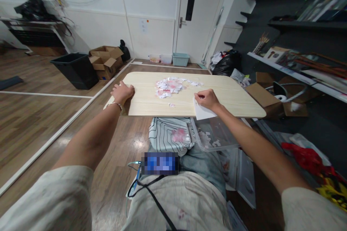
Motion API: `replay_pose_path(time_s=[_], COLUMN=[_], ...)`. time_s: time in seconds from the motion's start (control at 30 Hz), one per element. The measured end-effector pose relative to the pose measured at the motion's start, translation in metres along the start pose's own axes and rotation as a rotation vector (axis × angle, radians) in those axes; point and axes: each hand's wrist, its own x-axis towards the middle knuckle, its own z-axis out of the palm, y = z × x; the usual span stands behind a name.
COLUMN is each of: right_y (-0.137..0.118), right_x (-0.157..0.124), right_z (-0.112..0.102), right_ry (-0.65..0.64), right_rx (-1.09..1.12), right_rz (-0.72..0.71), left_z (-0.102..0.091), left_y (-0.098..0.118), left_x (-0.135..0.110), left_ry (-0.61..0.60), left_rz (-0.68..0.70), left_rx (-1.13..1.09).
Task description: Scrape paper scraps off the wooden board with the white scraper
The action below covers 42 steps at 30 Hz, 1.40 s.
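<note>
My right hand (208, 99) is closed on a white sheet of paper (203, 112), pinching its upper left corner. The sheet lies at the near edge of a pale wooden table (233, 95), its lower part reaching past that edge. My left hand (123, 92) rests at the table's left end, fingers apart and holding nothing I can see. Between the hands is a spread heap of white scraps (169, 86), partly covered with pink. One small scrap (171, 105) lies apart, nearer to me.
Below the near edge are a clear plastic bin (214, 135) with white scraps and a striped cloth (159, 135) stained pink. A phone (159, 163) lies on my lap. Left stand a black bin (77, 72) and cardboard boxes (105, 61); right, an open box (264, 95) and shelves (306, 74).
</note>
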Motion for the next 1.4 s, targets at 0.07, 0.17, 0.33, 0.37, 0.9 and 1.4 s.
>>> replay_pose_path(time_s=[0.07, 0.17, 0.33, 0.37, 0.9, 1.4], right_y=[0.0004, 0.0013, 0.0032, 0.0034, 0.0053, 0.002], right_x=[0.0004, 0.0005, -0.0003, -0.0003, 0.0006, 0.005], right_z=[0.0011, 0.0024, 0.0033, 0.0033, 0.0047, 0.0016], right_ry=[0.013, 0.037, 0.068, 0.067, 0.073, 0.05], right_rx=[0.018, 0.021, 0.007, 0.006, 0.002, -0.068], right_rz=[0.009, 0.024, 0.04, 0.044, 0.074, 0.089], left_z=[0.0012, 0.0023, 0.0011, 0.0007, -0.0053, -0.0031], left_y=[-0.0005, -0.0007, -0.0007, -0.0007, 0.0006, 0.0015], left_x=[0.0013, 0.003, 0.004, 0.0039, 0.0017, 0.001], left_ry=[0.002, 0.011, 0.0, -0.003, -0.018, -0.009], left_rz=[-0.001, -0.005, -0.012, -0.012, -0.001, -0.013], left_rx=[0.0, -0.003, -0.005, -0.006, -0.018, 0.01])
